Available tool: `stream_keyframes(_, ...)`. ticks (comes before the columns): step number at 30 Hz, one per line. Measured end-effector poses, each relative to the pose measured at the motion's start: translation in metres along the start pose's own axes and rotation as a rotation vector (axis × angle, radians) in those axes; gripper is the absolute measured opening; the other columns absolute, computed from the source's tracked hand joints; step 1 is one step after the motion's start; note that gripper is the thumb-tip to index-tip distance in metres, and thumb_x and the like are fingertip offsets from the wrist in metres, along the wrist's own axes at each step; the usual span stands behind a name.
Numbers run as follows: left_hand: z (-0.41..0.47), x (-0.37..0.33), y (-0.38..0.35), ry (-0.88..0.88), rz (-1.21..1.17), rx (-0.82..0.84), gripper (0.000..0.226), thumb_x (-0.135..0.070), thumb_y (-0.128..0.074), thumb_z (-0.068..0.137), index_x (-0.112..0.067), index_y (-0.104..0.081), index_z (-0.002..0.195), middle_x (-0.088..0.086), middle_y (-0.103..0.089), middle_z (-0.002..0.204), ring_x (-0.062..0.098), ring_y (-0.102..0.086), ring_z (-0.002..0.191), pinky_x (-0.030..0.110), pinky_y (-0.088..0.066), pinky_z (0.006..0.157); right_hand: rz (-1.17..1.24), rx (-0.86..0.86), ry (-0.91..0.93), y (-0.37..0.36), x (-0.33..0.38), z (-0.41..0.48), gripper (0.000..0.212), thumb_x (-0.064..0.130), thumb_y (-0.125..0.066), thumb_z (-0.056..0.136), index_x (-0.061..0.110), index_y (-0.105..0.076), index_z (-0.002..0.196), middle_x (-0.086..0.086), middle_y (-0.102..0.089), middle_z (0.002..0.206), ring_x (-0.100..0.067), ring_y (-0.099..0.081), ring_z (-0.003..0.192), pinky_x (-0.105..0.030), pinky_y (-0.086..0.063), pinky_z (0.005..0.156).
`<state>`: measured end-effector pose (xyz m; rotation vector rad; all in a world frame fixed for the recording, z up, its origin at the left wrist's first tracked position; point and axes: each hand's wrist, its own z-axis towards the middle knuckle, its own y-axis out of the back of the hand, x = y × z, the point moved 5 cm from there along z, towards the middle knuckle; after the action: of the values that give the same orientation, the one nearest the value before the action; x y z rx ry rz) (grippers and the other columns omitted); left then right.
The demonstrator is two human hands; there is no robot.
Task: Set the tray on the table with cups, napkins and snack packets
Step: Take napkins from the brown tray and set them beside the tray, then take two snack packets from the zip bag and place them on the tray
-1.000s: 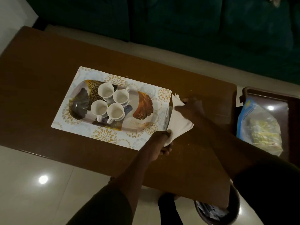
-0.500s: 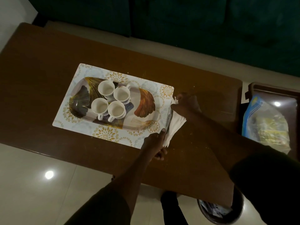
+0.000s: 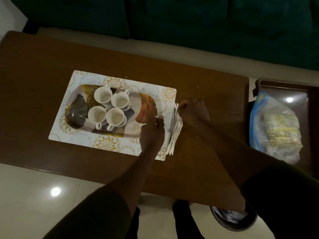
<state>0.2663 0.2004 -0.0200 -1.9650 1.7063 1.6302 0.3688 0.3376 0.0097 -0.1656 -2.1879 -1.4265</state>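
The tray (image 3: 146, 107) sits on a mat (image 3: 82, 135) in the middle of the counter (image 3: 43, 66). Four white cups (image 3: 108, 107) stand close together on the tray, so that part looks done. The napkins (image 3: 174, 135) are a white stack just past the tray's right end, partly on the mat. The left hand (image 3: 152, 131) lies on the tray's right end beside the napkins, fingers bent, but I cannot tell if it grips anything. The right hand (image 3: 193, 111) is curled on the far top of the stack and seems to pinch it. The napkins look almost placed. The snack bag (image 3: 276, 128) is well to the right of the tray, off the counter on a dark stand (image 3: 284, 87). No snacks are by the tray yet, so that part is left.
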Motion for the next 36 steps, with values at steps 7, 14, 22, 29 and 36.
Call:
stream_keyframes(7, 0.007, -0.044, -0.004, -0.231, 0.01, -0.121, 0.03, -0.033, -0.044, 0.099, -0.01, -0.063, 0.1, 0.009, -0.071, 0.089, 0.026, -0.067, 0.084, 0.039, -0.054, 0.073, 0.125, -0.053, -0.051, 0.045, -0.038, 0.001, 0.018, 0.021, -0.058, 0.085, 0.023, -0.072, 0.096, 0.004, -0.074, 0.101, -0.008, -0.064, 0.081, -0.022, -0.049, 0.072)
stream_keyframes(14, -0.011, -0.123, -0.062, -0.443, -0.02, -0.083, 0.015, -0.021, -0.049, 0.095, -0.019, -0.063, 0.101, -0.002, -0.068, 0.089, 0.013, -0.062, 0.077, 0.021, -0.042, 0.063, 0.13, -0.24, 0.114, 0.117, -0.086, -0.014, 0.019, 0.006, -0.059, 0.082, 0.004, -0.071, 0.097, -0.014, -0.07, 0.105, -0.028, -0.066, 0.092, -0.028, -0.047, 0.077)
stream_keyframes(22, -0.044, -0.159, -0.176, -0.247, 0.015, 0.322, 0.037, -0.033, -0.064, 0.088, -0.018, -0.053, 0.121, 0.005, -0.065, 0.106, 0.029, -0.064, 0.096, 0.042, -0.055, 0.082, 0.284, -0.498, -0.094, 0.18, -0.196, -0.05, 0.019, 0.005, -0.062, 0.078, 0.013, -0.067, 0.095, -0.004, -0.069, 0.101, -0.019, -0.065, 0.078, -0.023, -0.045, 0.066)
stream_keyframes(29, -0.074, -0.154, -0.238, 0.063, -0.059, 0.554, 0.049, -0.031, -0.063, 0.091, -0.01, -0.047, 0.133, 0.014, -0.057, 0.132, 0.029, -0.061, 0.108, 0.048, -0.055, 0.089, 0.322, -0.453, -0.258, 0.183, -0.277, -0.083, 0.022, 0.013, -0.064, 0.081, 0.016, -0.068, 0.102, 0.0, -0.066, 0.107, -0.008, -0.057, 0.076, -0.019, -0.04, 0.067)
stream_keyframes(36, -0.089, -0.178, -0.246, 0.029, -0.03, 0.534, 0.028, -0.01, -0.058, 0.094, -0.001, -0.056, 0.12, 0.016, -0.063, 0.113, 0.029, -0.063, 0.096, 0.036, -0.052, 0.073, 0.38, -0.34, -0.21, 0.172, -0.285, -0.096, 0.04, 0.05, -0.066, 0.084, 0.018, -0.065, 0.109, 0.0, -0.066, 0.107, -0.013, -0.062, 0.084, -0.017, -0.041, 0.063)
